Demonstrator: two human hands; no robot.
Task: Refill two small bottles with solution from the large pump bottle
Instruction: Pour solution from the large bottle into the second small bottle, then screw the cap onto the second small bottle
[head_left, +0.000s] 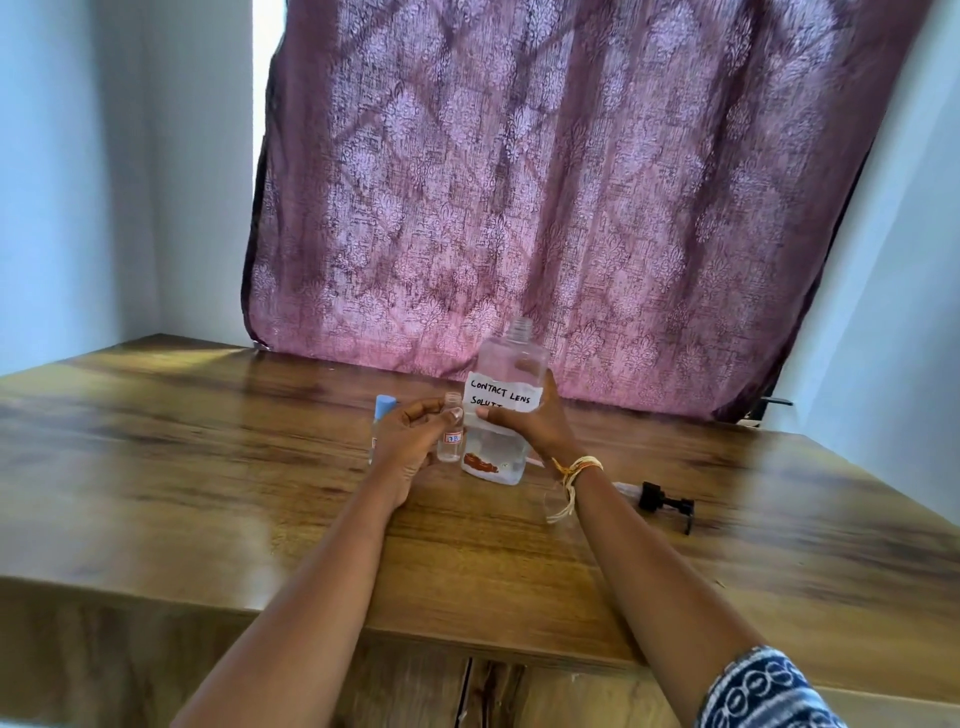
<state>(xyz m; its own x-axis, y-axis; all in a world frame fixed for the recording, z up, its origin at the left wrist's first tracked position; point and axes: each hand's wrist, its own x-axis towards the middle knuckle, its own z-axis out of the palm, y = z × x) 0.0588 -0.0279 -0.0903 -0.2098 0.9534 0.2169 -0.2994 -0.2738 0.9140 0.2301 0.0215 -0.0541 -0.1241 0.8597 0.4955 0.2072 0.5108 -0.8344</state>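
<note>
Clear large bottle (506, 415) with handwritten white label, pump removed, gripped by right hand (535, 421), uncapped small vial (451, 434) pinched in left hand (410, 441), on wooden table (208, 467)

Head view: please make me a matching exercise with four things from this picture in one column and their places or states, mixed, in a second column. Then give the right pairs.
Things:
1. large bottle
2. small open bottle
3. blue-capped bottle
4. black pump head

Places or states:
A. lies on the table, to the right of the right arm
B. held by the left hand
C. stands behind the left hand, partly hidden
D. gripped by the right hand, neck open

Pairs: 1-D, 2-B, 3-C, 4-A
</note>
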